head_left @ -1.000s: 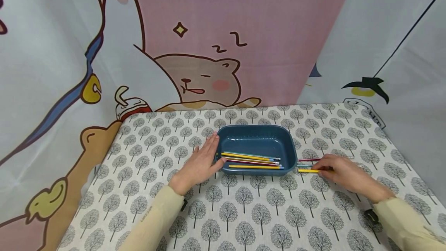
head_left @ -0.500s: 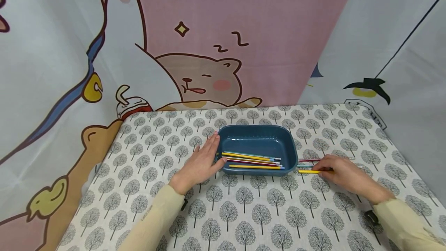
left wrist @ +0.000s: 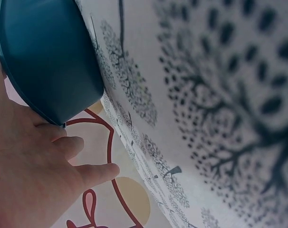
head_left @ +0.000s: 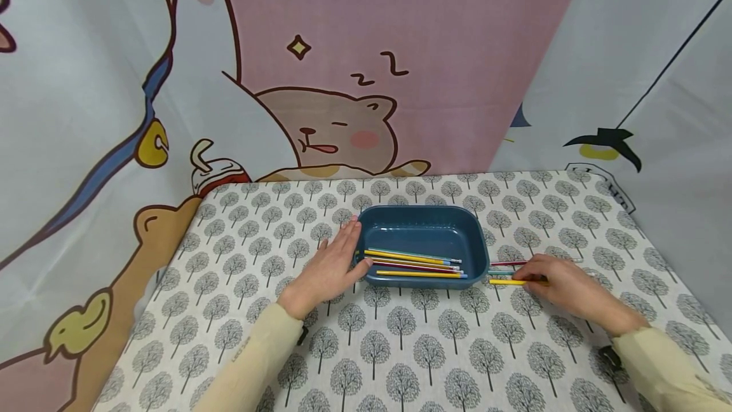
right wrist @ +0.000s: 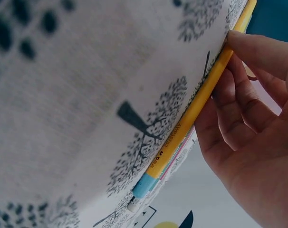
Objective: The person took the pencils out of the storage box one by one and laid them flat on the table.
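Observation:
A dark blue rectangular plastic container sits mid-table in the head view, with several pencils lying lengthwise inside. My left hand rests against its left end, fingers fairly straight along the rim; the left wrist view shows the hand beside the container's outer wall. To the right of the container, my right hand pinches a yellow pencil lying on the cloth. In the right wrist view, the thumb presses this yellow pencil, whose blue band and white eraser point toward the camera.
A dark red pencil and a teal pencil lie just behind the yellow one, partly hidden by my right hand. Tree-print cloth covers the table. A cartoon-printed curtain stands along the back and sides.

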